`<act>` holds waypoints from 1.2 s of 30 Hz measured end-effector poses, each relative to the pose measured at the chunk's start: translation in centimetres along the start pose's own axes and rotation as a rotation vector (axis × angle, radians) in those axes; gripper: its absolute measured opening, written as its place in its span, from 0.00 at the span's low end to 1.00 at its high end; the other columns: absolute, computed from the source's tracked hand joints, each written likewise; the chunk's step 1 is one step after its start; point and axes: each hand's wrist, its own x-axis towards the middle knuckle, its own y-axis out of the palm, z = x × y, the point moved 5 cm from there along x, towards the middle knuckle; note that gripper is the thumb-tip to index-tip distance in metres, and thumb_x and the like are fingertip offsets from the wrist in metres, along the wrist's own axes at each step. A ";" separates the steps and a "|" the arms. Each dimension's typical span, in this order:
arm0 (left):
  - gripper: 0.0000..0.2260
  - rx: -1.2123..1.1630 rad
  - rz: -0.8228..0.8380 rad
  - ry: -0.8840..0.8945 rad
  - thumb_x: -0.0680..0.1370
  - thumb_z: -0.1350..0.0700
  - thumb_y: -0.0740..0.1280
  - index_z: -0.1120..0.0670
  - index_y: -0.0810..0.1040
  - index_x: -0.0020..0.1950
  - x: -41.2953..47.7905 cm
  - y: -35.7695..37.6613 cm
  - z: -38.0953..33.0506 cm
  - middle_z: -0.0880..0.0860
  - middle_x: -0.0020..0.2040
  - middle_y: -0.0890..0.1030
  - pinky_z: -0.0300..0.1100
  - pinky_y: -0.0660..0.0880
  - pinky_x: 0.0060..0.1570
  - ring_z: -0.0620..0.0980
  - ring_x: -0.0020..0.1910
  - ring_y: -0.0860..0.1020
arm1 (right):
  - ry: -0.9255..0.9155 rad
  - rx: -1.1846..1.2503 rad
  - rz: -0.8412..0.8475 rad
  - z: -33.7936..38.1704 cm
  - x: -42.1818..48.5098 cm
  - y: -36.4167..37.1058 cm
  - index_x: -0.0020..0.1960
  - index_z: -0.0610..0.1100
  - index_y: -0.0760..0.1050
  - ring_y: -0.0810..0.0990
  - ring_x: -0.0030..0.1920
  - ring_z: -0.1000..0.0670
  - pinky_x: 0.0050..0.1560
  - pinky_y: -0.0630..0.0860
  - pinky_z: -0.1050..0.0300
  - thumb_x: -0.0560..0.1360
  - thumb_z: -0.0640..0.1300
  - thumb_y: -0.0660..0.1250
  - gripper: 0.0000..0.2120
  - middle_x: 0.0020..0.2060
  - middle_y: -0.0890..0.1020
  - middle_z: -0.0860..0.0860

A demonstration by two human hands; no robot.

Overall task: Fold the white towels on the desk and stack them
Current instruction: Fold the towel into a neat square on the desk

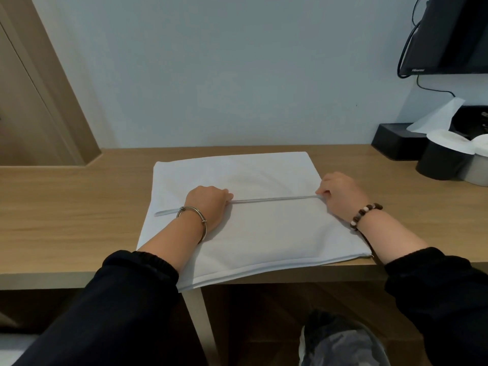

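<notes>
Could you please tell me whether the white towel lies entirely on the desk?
No, the near left corner of the white towel hangs past the front edge of the desk.

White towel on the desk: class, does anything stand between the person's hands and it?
Nothing visible does. The left hand and right hand both grip a raised fold of the white towel, which lies on the desk.

Smooth white cloth towel (264, 228) on matt wood-grain desk (66, 207).
</notes>
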 end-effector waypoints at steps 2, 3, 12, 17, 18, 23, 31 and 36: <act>0.16 -0.006 -0.011 -0.003 0.82 0.50 0.52 0.47 0.74 0.65 0.0 0.0 0.0 0.54 0.56 0.80 0.45 0.73 0.49 0.58 0.53 0.78 | 0.004 -0.064 0.060 0.0 0.3 0.0 0.43 0.36 0.82 0.73 0.48 0.48 0.48 0.71 0.54 0.77 0.38 0.62 0.11 0.44 0.78 0.47; 0.16 -0.008 -0.009 -0.005 0.82 0.50 0.52 0.47 0.74 0.65 0.0 0.0 0.0 0.54 0.57 0.80 0.45 0.73 0.49 0.58 0.53 0.77 | 0.021 -0.081 0.093 0.0 0.5 -0.2 0.41 0.36 0.81 0.74 0.46 0.48 0.46 0.72 0.53 0.77 0.39 0.61 0.12 0.43 0.78 0.47; 0.16 -0.001 0.027 -0.002 0.82 0.51 0.51 0.47 0.73 0.65 0.1 0.1 -0.1 0.52 0.59 0.79 0.45 0.73 0.50 0.57 0.54 0.77 | 0.236 -0.336 0.228 4.9 6.9 -1.1 0.59 0.41 0.74 0.77 0.57 0.42 0.52 0.72 0.51 0.81 0.52 0.53 0.19 0.59 0.78 0.42; 0.15 0.008 0.061 0.001 0.82 0.52 0.51 0.48 0.71 0.65 0.0 0.5 0.0 0.50 0.62 0.78 0.45 0.73 0.52 0.56 0.56 0.77 | 0.287 -0.124 0.201 9.2 9.6 2.5 0.72 0.41 0.61 0.62 0.71 0.42 0.67 0.62 0.44 0.82 0.51 0.48 0.23 0.71 0.64 0.42; 0.15 0.013 0.066 0.003 0.82 0.52 0.51 0.48 0.71 0.65 0.0 0.6 0.0 0.50 0.63 0.77 0.45 0.73 0.53 0.56 0.57 0.76 | 0.306 -0.098 0.251 9.2 9.2 4.0 0.76 0.43 0.54 0.55 0.74 0.43 0.71 0.55 0.42 0.81 0.54 0.46 0.26 0.75 0.57 0.44; 0.15 -0.056 0.046 0.029 0.81 0.53 0.51 0.48 0.71 0.65 -0.6 0.4 -0.4 0.48 0.67 0.73 0.47 0.73 0.56 0.53 0.61 0.75 | 0.371 -0.052 0.302 7.8 8.1 7.3 0.78 0.50 0.43 0.42 0.77 0.46 0.73 0.41 0.39 0.79 0.61 0.41 0.30 0.77 0.42 0.50; 0.10 -0.526 -0.035 -0.342 0.76 0.55 0.62 0.53 0.83 0.47 -1.0 -1.7 7.6 0.51 0.48 0.83 0.44 0.74 0.50 0.54 0.50 0.78 | 0.367 -0.062 0.289 7.8 8.4 7.5 0.78 0.51 0.42 0.42 0.77 0.46 0.74 0.41 0.39 0.79 0.61 0.41 0.30 0.77 0.42 0.50; 0.09 -0.698 -0.069 -0.793 0.78 0.56 0.61 0.57 0.81 0.48 -1.2 -0.6 15.9 0.57 0.50 0.80 0.42 0.68 0.47 0.58 0.53 0.77 | 0.363 -0.068 0.277 7.7 8.6 7.8 0.78 0.51 0.42 0.42 0.77 0.47 0.74 0.42 0.39 0.79 0.60 0.41 0.30 0.77 0.42 0.50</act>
